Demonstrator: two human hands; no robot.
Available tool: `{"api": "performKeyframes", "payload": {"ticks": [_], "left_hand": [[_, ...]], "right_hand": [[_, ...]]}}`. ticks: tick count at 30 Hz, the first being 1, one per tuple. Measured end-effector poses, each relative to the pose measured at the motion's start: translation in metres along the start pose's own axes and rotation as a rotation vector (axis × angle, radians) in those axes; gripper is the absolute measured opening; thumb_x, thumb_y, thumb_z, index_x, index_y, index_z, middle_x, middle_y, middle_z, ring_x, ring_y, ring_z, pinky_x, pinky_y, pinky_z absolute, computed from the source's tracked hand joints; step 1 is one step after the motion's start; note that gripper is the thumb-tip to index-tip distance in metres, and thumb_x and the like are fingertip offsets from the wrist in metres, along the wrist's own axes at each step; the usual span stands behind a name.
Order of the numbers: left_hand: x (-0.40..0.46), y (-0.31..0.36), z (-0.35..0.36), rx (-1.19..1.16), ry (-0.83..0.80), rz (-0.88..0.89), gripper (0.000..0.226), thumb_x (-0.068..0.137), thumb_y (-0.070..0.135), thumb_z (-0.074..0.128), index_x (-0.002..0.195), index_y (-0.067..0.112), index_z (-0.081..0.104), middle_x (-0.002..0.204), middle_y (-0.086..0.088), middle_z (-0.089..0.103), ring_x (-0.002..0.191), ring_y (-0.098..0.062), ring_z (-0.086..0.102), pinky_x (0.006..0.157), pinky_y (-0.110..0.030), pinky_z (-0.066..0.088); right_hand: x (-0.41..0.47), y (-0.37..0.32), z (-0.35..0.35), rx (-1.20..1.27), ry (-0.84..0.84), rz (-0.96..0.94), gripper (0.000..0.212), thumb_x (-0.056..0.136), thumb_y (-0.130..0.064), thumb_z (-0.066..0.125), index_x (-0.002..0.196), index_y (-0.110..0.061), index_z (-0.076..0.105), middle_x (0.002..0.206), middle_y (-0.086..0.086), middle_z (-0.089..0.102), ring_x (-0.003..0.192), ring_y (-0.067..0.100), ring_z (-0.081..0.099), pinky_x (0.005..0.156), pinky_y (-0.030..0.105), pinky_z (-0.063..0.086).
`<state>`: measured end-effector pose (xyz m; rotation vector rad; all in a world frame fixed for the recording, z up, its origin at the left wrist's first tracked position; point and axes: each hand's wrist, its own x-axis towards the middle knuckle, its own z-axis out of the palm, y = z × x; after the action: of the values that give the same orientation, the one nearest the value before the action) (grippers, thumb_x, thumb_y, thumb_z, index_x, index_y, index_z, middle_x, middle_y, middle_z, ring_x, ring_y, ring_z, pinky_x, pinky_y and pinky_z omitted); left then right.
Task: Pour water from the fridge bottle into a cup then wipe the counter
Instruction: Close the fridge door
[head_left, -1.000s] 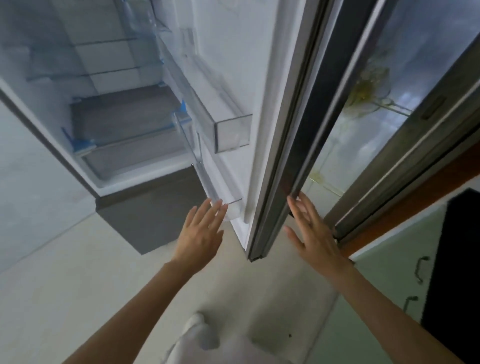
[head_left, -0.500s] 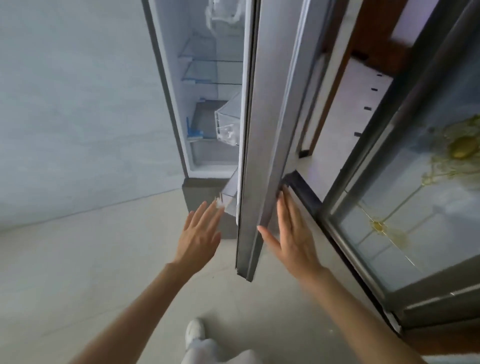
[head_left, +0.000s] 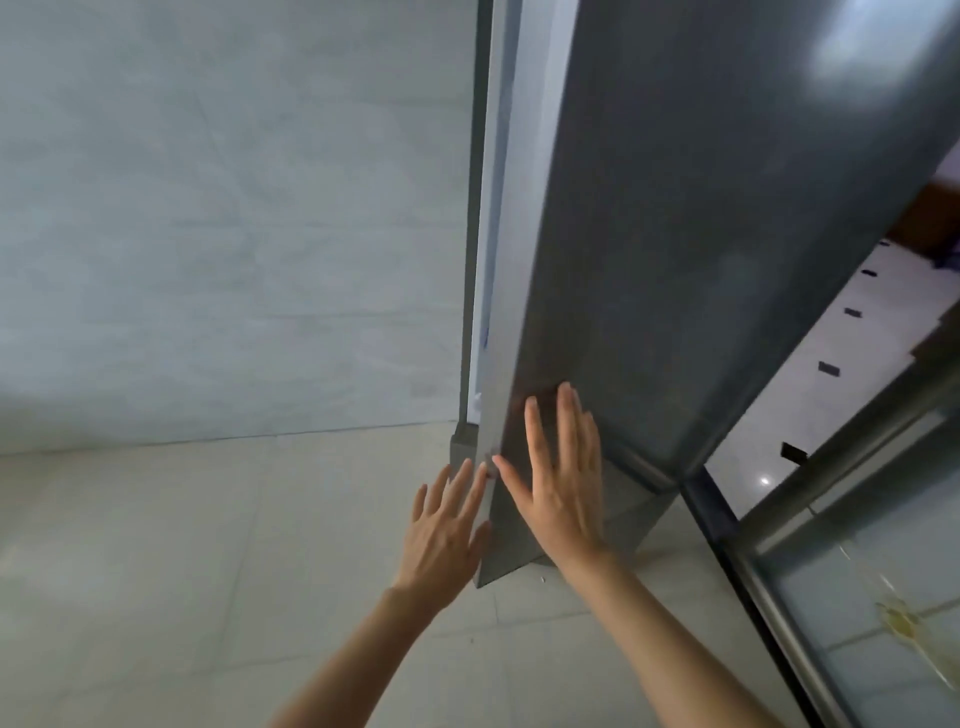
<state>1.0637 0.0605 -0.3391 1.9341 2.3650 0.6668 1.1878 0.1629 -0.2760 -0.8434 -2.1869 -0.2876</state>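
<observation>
The grey fridge door (head_left: 701, 249) fills the upper right and stands almost closed, with only a thin bright slit (head_left: 485, 291) of the interior left showing. My right hand (head_left: 558, 483) presses flat on the door's outer face near its lower corner, fingers straight. My left hand (head_left: 447, 530) rests with straight fingers against the door's free edge, low down. No bottle and no cup are in view.
A pale tiled wall (head_left: 223, 234) runs along the left, and light floor tiles (head_left: 156, 571) lie below. On the right stands a dark-framed glass sliding door (head_left: 841, 597) with a yellow pattern, and beyond it a white floor with dark marks (head_left: 831, 374).
The fridge door has swung nearly closed, hiding the shelves. My right hand moved onto the door's outer face and my left hand onto its edge. The camera turned left.
</observation>
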Motion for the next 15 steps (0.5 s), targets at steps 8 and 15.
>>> {"api": "performKeyframes", "payload": {"ticks": [8,15], "left_hand": [[0.107,-0.093,-0.012,0.061,-0.057,0.032,0.062,0.092,0.039,0.045,0.148,0.022,0.023,0.146,-0.010,0.045,0.132,-0.039,0.044,0.098,-0.056,0.045],[0.192,-0.134,-0.015,0.143,-0.101,-0.018,0.077,0.083,0.033,0.069,0.146,0.025,0.027,0.143,-0.011,0.049,0.127,-0.039,0.050,0.094,-0.056,0.046]], "right_hand": [[0.090,-0.008,0.084,-0.136,-0.133,0.050,0.071,0.095,-0.041,0.053,0.152,-0.017,0.019,0.156,0.020,0.018,0.145,0.033,0.012,0.110,0.057,0.030],[0.163,0.009,0.144,-0.175,-0.280,0.065,0.071,0.096,-0.037,0.048,0.153,-0.014,0.012,0.159,0.016,0.004,0.147,0.031,0.004,0.114,0.057,0.020]]}}
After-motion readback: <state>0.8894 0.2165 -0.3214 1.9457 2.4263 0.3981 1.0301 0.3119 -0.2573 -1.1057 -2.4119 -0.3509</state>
